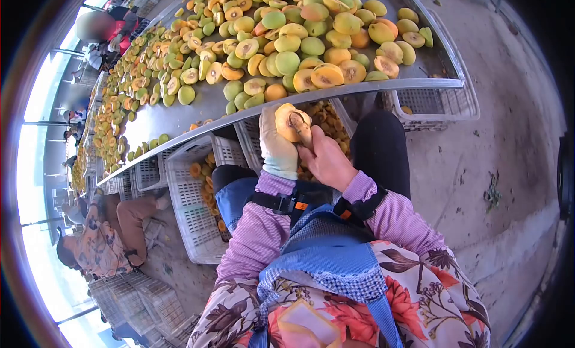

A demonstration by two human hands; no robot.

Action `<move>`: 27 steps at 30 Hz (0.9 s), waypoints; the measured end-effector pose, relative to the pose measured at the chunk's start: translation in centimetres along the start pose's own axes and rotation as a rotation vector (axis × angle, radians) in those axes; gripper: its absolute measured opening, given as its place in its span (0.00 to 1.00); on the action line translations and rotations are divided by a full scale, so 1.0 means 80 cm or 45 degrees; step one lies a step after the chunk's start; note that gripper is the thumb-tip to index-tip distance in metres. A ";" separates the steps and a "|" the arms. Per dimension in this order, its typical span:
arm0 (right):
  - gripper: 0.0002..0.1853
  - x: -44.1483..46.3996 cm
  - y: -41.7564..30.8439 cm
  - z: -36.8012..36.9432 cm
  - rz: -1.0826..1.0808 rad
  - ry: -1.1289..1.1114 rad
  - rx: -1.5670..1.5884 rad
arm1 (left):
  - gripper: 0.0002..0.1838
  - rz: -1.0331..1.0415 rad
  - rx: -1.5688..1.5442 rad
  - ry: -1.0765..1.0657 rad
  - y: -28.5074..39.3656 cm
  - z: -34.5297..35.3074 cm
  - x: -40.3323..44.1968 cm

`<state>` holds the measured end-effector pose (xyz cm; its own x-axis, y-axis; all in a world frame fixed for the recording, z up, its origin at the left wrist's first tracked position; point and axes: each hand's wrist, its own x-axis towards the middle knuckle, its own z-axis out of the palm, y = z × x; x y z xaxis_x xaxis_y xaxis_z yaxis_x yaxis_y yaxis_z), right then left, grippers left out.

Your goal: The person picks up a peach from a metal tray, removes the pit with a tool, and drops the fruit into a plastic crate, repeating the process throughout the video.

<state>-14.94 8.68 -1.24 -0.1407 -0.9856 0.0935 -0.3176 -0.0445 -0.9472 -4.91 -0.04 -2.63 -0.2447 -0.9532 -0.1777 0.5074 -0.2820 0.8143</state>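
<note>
My left hand [277, 147], in a pale glove, is closed around a halved yellow peach [286, 122], its cut face turned toward my right hand. My bare right hand [333, 161] grips the handle of a small pitting knife [304, 134]. The knife's curved metal end meets the middle of the cut face, where the stone sits; how deep it goes I cannot tell. Both hands are above my lap, just in front of the metal table's edge [359, 90]. Many green and yellow peach halves [287, 62] lie heaped on the table beyond them.
A white plastic crate [190, 207] holding orange halves stands under the table at my left. More orange fruit [328, 117] lies between my knees. Another crate [464, 102] stands at the right. A seated person [99, 243] is at the left, with stacked crates [141, 306] nearby.
</note>
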 end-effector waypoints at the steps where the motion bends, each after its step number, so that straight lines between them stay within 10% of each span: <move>1: 0.14 0.001 0.000 0.000 0.035 -0.014 -0.008 | 0.25 0.031 0.054 0.032 -0.010 -0.009 0.007; 16: 0.13 0.011 0.007 -0.009 0.069 -0.368 0.255 | 0.19 0.070 0.254 0.132 0.022 0.020 -0.001; 23: 0.08 0.013 -0.017 -0.032 0.668 -0.802 0.843 | 0.15 0.004 0.350 0.200 0.013 0.004 0.002; 27: 0.04 0.007 -0.006 -0.032 0.974 -0.919 1.238 | 0.16 0.427 0.715 0.033 0.010 0.004 -0.009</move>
<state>-17.29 8.57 0.09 0.6117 -0.6699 -0.4209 0.4152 0.7247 -0.5500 -4.59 0.45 -1.73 -0.1249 -0.9838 0.1288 0.0424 0.1244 0.9913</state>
